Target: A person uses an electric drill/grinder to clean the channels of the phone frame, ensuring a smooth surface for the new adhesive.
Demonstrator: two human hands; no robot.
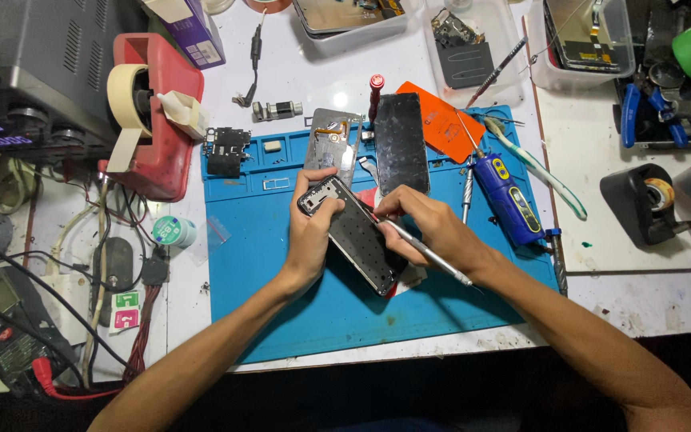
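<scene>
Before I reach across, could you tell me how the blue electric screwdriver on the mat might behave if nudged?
The blue electric screwdriver has a rounded barrel, so it would probably roll. It lies near the edge of the blue mat, so it may leave the mat. It looks rigid and likely fairly heavy for its size.

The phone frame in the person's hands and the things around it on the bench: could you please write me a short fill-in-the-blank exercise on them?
1. The left hand grips the opened phone frame above a work mat coloured ____.
2. The right hand holds a thin ____ tool with its tip at the frame.
3. The red dispenser at the mat's left carries a roll of ____.
4. The electric screwdriver lies to the ____ of the right hand.

Missing words: blue; metal; tape; right
</scene>
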